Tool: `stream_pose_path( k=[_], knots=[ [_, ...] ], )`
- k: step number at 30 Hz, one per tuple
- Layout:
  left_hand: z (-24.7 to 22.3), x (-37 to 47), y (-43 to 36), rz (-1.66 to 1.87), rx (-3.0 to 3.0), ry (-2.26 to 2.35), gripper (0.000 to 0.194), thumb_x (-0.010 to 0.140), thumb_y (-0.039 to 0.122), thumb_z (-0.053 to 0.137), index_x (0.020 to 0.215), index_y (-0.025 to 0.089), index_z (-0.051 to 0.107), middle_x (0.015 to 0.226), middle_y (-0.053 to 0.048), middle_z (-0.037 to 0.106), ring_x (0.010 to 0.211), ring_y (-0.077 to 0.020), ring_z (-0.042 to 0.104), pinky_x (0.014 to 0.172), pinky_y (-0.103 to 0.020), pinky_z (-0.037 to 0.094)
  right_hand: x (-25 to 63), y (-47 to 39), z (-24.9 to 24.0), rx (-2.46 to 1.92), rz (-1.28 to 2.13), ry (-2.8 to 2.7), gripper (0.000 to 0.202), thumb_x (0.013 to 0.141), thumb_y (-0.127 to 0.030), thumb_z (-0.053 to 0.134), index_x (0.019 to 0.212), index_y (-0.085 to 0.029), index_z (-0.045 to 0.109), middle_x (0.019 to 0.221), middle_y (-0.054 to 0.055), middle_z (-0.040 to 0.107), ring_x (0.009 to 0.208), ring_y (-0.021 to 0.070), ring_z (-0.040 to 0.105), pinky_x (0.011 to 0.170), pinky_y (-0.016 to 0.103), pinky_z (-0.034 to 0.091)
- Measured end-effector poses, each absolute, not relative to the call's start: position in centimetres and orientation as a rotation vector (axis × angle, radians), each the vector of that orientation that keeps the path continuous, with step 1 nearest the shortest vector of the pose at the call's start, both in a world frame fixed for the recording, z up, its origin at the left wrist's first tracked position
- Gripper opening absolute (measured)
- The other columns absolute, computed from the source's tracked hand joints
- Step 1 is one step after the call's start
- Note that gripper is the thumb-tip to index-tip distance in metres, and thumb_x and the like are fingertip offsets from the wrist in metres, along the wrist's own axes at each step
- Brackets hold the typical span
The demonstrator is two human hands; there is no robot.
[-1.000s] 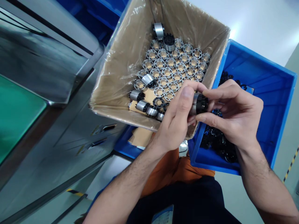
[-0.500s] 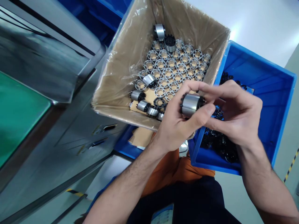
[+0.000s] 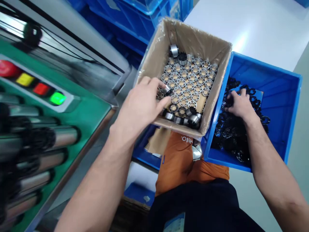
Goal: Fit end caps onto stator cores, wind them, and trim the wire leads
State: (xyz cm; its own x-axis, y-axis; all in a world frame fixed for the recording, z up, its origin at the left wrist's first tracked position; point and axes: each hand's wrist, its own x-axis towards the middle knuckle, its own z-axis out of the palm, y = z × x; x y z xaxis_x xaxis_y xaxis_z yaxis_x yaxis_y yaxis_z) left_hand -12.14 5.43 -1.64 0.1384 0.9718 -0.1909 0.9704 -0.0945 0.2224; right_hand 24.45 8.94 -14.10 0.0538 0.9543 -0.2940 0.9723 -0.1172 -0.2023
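Note:
My left hand (image 3: 141, 101) reaches over the left wall of a lined cardboard box (image 3: 154, 53). Its thumb and fingers are apart, beside a silver metal core with a black toothed end (image 3: 166, 90) that lies on its side. Rows of upright slotted metal cores (image 3: 183, 83) fill the box floor. More cores with black ends (image 3: 193, 120) lie along the near wall. Inside a blue bin (image 3: 277, 69), my right hand (image 3: 242, 104) has its thumb and forefinger around a black plastic ring (image 3: 227, 102) at the left of a heap of black parts (image 3: 229, 129).
At left, a green machine bench (image 3: 91, 111) carries blurred metal cylinders (image 3: 48, 161) and a panel of coloured buttons (image 3: 41, 87). Blue crates (image 3: 130, 19) stand behind the box. A white table (image 3: 265, 29) extends behind the bin. Cardboard pieces (image 3: 158, 140) lie below the box.
Both hands were together over the box with a black-ended metal core; they have separated. The left moved to the box's left side, the right down into the bin. The view has shifted.

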Motion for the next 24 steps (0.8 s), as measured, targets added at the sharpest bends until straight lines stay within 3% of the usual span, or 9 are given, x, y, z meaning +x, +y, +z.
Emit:
stream_pose_path(
  k=[4, 7, 11, 13, 15, 18, 20, 22, 24],
  knots=[
    [-2.2, -11.7, 8.2, -0.366, 2.224, 1.969, 0.06, 0.109, 0.021, 0.059, 0.169, 0.015, 0.057, 0.168, -0.026, 0.06, 0.129, -0.0446, 0.08, 0.108, -0.056, 0.067, 24.5, 9.1, -13.8, 2.271, -0.522, 2.011, 0.079, 0.086, -0.029, 0.1, 0.158, -0.021, 0.068, 0.156, 0.03, 0.059, 0.141, 0.0539, 0.069, 0.116, 0.07, 0.06],
    [-2.9, -10.7, 9.7, -0.575, 2.296, 1.859, 0.062, 0.107, 0.016, 0.052, 0.169, 0.019, 0.059, 0.163, -0.025, 0.067, 0.123, -0.0437, 0.083, 0.099, -0.051, 0.067, 24.8, 9.3, -13.6, 2.268, -0.5, 2.029, 0.065, 0.089, -0.024, 0.092, 0.151, -0.021, 0.074, 0.15, 0.026, 0.065, 0.135, 0.0479, 0.073, 0.117, 0.064, 0.06],
    [-2.8, -10.9, 9.3, -0.625, 2.322, 1.871, 0.054, 0.109, 0.017, 0.046, 0.158, 0.019, 0.066, 0.147, -0.02, 0.079, 0.124, -0.0402, 0.083, 0.101, -0.048, 0.064, 25.4, 9.6, -13.2, 2.271, -0.529, 2.051, 0.044, 0.09, -0.024, 0.086, 0.134, -0.027, 0.083, 0.127, 0.015, 0.08, 0.118, 0.0407, 0.08, 0.109, 0.056, 0.063],
    [-2.1, -11.4, 8.4, -0.608, 2.285, 1.759, 0.05, 0.107, 0.028, 0.061, 0.156, 0.026, 0.07, 0.148, -0.015, 0.08, 0.126, -0.0383, 0.082, 0.102, -0.048, 0.064, 25.5, 9.8, -13.1, 2.296, -0.536, 2.062, 0.039, 0.093, -0.027, 0.084, 0.132, -0.028, 0.084, 0.117, 0.012, 0.085, 0.117, 0.0405, 0.081, 0.108, 0.054, 0.063],
    [-1.3, -11.3, 7.6, -0.533, 2.227, 1.579, 0.06, 0.099, 0.04, 0.079, 0.158, 0.033, 0.07, 0.151, -0.009, 0.079, 0.127, -0.0347, 0.08, 0.106, -0.046, 0.063, 25.2, 10.0, -13.0, 2.336, -0.529, 2.096, 0.037, 0.095, -0.031, 0.083, 0.133, -0.027, 0.085, 0.115, 0.013, 0.087, 0.116, 0.0401, 0.082, 0.107, 0.053, 0.063],
    [-1.3, -9.3, 7.3, -0.334, 2.244, 1.489, 0.055, 0.107, 0.053, 0.075, 0.158, 0.031, 0.073, 0.152, -0.008, 0.077, 0.125, -0.0303, 0.079, 0.112, -0.044, 0.061, 24.3, 10.1, -12.5, 2.411, -0.641, 2.156, 0.037, 0.099, -0.042, 0.085, 0.131, -0.023, 0.086, 0.106, 0.013, 0.087, 0.103, 0.0364, 0.083, 0.103, 0.051, 0.064],
    [-2.3, -7.3, 8.2, -0.344, 2.305, 1.544, 0.042, 0.116, 0.046, 0.061, 0.151, 0.029, 0.078, 0.148, -0.009, 0.079, 0.13, -0.0304, 0.077, 0.113, -0.044, 0.06, 23.9, 10.0, -12.0, 2.456, -0.815, 2.133, 0.038, 0.104, -0.051, 0.081, 0.128, -0.023, 0.086, 0.09, 0.009, 0.085, 0.091, 0.0328, 0.082, 0.1, 0.049, 0.064],
    [-3.6, -5.4, 9.6, -0.449, 2.336, 1.563, 0.04, 0.114, 0.036, 0.063, 0.148, 0.027, 0.081, 0.148, -0.011, 0.08, 0.134, -0.0316, 0.075, 0.113, -0.044, 0.059, 23.7, 9.8, -11.4, 2.474, -0.914, 2.085, 0.035, 0.107, -0.056, 0.077, 0.121, -0.024, 0.085, 0.076, 0.005, 0.08, 0.086, 0.0326, 0.082, 0.099, 0.048, 0.063],
    [-4.7, -4.2, 11.0, -0.524, 2.346, 1.541, 0.041, 0.107, 0.03, 0.072, 0.146, 0.026, 0.083, 0.15, -0.011, 0.08, 0.136, -0.0333, 0.075, 0.112, -0.044, 0.06, 23.9, 9.8, -10.9, 2.496, -0.873, 2.077, 0.029, 0.108, -0.051, 0.075, 0.117, -0.025, 0.083, 0.083, 0.007, 0.082, 0.097, 0.0353, 0.083, 0.102, 0.049, 0.062]
  ],
)
